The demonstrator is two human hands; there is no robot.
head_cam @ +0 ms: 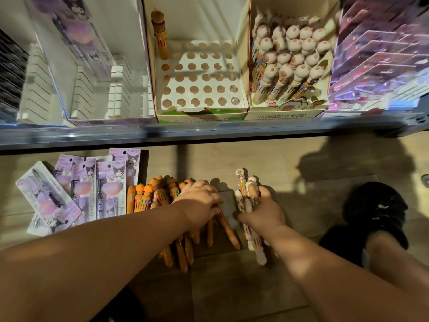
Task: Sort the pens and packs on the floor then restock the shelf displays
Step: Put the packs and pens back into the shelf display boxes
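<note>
Several orange-brown pens (148, 196) lie in a heap on the floor below the shelf. My left hand (199, 201) lies on top of that heap, fingers curled over some of the pens. My right hand (262, 210) grips a bundle of cream-white pens (246, 194) that stick out above and below the fist. Purple packs (92, 187) lie fanned out on the floor to the left. On the shelf, a holed display box (199, 108) holds a single brown pen (160, 36), and the box to its right is full of cream-topped pens (290, 54).
A white slotted display box (104, 96) at the shelf's left holds one purple pack (76, 33). Clear purple packs fill a rack (380, 61) at the right. The shelf edge (209, 131) runs across above the floor. My knee and a black shoe (376, 212) are at the right.
</note>
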